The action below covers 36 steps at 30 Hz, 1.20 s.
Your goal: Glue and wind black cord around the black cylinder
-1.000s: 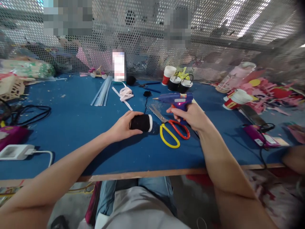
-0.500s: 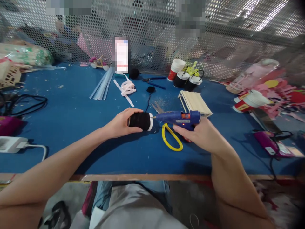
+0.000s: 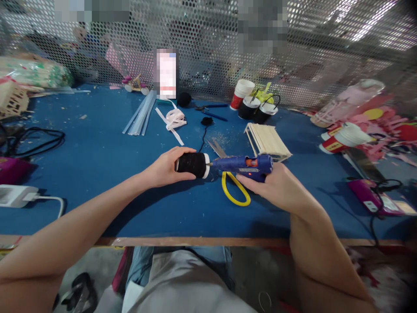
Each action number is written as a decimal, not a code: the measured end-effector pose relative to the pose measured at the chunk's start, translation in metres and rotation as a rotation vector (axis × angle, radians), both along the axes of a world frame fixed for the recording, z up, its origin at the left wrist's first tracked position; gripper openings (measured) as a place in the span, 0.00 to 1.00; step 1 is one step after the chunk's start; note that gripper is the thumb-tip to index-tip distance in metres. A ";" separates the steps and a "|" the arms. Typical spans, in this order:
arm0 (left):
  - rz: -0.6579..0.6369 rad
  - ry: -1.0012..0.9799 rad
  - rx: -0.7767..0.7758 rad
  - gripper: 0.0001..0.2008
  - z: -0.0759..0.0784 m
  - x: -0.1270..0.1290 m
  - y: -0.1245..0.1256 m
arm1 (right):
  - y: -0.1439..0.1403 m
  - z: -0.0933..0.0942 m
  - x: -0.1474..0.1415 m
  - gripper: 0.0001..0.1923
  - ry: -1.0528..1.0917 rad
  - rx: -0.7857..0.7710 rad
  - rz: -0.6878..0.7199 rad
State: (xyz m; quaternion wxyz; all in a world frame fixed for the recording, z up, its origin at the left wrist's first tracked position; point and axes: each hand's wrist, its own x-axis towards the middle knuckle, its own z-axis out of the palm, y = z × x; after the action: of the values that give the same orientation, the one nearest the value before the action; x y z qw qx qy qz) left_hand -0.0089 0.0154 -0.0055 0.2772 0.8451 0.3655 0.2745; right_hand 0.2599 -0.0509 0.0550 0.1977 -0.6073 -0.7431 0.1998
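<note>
The right hand, gripping the blue plastic glue gun, has brought its nozzle against the white end of the black thread spool, which the left hand clasps on the blue counter.

You are looking at a black thread spool with a white end, and a blue glue gun showing an orange slider and a red light. The scissors are showing a yellow handle. The bench is wearing plain blue under pale scattered crumbs.
</note>
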 end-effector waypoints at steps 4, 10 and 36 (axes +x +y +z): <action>0.005 0.004 0.003 0.30 0.000 0.000 0.000 | -0.001 0.000 0.000 0.11 0.009 0.006 0.019; 0.008 0.008 -0.002 0.31 0.001 0.000 0.000 | -0.002 0.001 -0.001 0.11 0.008 0.007 0.001; -0.035 0.040 0.073 0.31 0.006 0.001 -0.004 | -0.001 0.000 0.000 0.12 -0.029 0.041 -0.027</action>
State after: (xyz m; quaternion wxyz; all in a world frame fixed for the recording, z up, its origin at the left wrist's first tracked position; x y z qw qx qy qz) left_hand -0.0081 0.0119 0.0004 0.2435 0.8664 0.3458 0.2656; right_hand 0.2595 -0.0515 0.0547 0.2022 -0.6160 -0.7414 0.1730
